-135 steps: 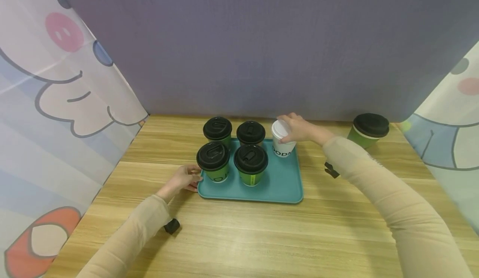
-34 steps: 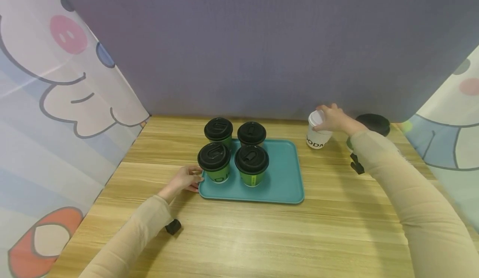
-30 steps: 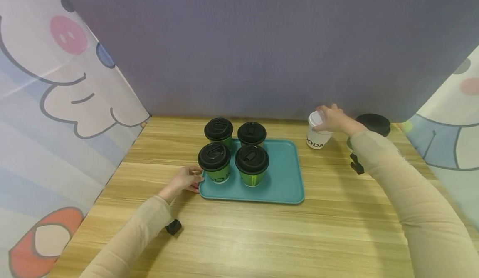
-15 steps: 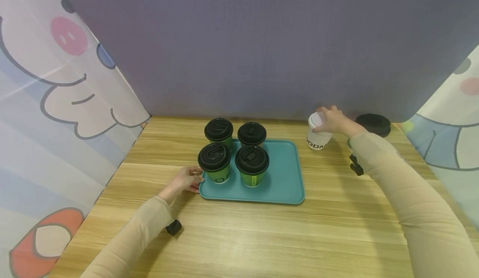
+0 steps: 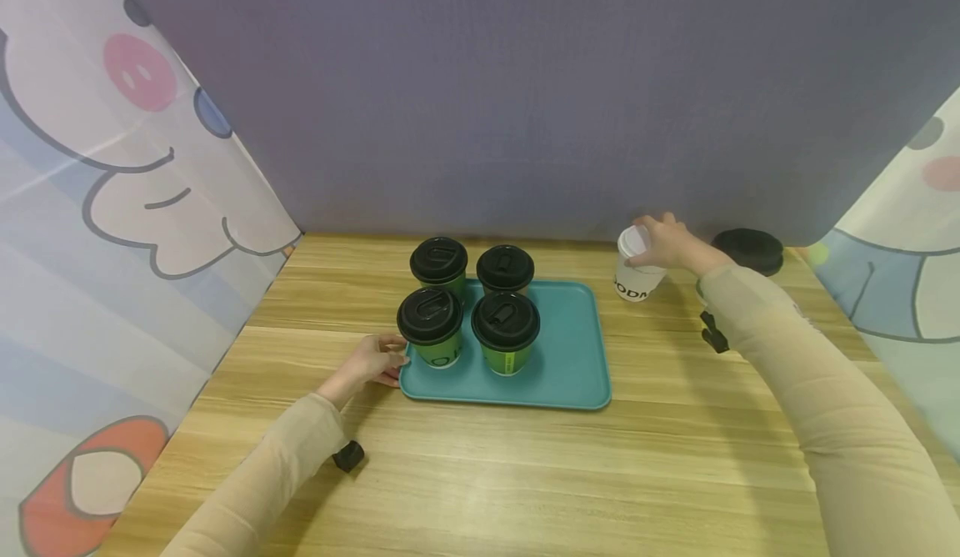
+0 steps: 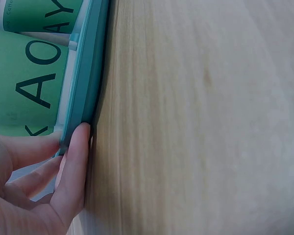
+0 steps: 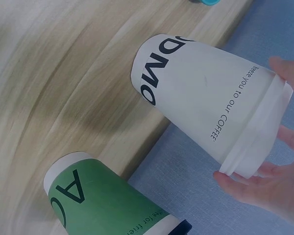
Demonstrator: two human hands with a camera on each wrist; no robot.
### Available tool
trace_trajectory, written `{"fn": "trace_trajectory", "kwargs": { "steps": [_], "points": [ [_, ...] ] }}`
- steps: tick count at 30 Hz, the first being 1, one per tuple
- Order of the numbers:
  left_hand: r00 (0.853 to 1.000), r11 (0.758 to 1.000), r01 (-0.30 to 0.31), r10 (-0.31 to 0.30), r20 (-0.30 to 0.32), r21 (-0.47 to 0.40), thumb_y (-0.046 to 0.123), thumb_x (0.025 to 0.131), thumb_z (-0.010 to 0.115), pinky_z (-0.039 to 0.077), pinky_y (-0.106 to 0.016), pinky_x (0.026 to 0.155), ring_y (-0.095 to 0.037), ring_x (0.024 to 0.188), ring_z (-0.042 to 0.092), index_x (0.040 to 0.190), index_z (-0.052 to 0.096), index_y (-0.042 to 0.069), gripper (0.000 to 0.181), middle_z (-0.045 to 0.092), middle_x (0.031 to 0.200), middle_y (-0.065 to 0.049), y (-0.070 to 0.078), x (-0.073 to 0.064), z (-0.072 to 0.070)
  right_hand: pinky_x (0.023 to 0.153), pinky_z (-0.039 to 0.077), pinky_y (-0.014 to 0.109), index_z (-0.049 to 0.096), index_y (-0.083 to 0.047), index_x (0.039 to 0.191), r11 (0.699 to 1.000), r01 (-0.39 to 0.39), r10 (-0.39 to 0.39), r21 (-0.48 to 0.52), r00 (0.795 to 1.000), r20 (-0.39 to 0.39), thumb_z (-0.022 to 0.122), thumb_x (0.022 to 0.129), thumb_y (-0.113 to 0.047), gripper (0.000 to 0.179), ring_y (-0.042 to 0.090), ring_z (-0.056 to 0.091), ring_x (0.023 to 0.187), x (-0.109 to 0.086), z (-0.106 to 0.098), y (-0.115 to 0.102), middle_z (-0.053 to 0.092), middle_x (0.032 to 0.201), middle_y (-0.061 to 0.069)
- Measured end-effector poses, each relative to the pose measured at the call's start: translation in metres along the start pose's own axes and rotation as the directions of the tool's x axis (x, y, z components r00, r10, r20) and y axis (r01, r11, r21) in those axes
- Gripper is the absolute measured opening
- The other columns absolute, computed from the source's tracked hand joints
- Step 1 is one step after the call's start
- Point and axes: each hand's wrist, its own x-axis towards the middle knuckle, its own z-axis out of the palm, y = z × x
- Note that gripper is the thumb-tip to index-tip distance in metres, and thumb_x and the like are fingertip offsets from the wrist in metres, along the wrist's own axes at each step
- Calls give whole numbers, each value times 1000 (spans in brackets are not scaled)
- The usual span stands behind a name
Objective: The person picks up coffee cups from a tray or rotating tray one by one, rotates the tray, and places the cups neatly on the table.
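Note:
My right hand grips a white paper coffee cup by its white lid, right of the teal tray. Dark lettering shows on the cup in the right wrist view. It is upright, its base at the tabletop; I cannot tell whether it touches. My left hand pinches the tray's left edge between thumb and fingers, as the left wrist view shows. Several green paper cups with black lids, such as the front right cup, stand on the tray's left and middle.
Another green cup with a black lid stands at the back right, partly hidden by my right sleeve. A grey-blue panel rises behind the wooden table. Printed curtains hang at both sides.
Since the oldest frame, my right hand has carried the white cup off the tray's back right corner and to the right. Over the last second almost nothing moves; the left hand stays put.

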Motion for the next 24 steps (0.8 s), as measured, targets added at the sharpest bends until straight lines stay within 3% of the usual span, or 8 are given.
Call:
{"fn": "trace_trajectory", "kwargs": {
  "steps": [15, 24],
  "points": [
    [1000, 1000, 0, 0, -6, 9, -1, 84, 53, 56, -30, 56, -15, 59, 56, 126, 37, -12, 46, 53, 82, -14, 0, 0, 0, 73, 42, 61, 28, 9, 129, 1000, -10, 10, -2, 1000, 7, 68, 74, -29, 77, 52, 33, 97, -2, -1, 1, 30, 109, 38],
    [1000, 1000, -4, 4, -5, 10, 0, 84, 54, 55, -30, 55, -16, 59, 56, 125, 37, -11, 46, 54, 82, -15, 2, -3, 1, 78, 37, 66, 28, 8, 131, 996, -10, 7, -92, 1000, -28, 57, 81, -40, 75, 53, 35, 101, -5, 1, -1, 32, 114, 39]
  ]
}}
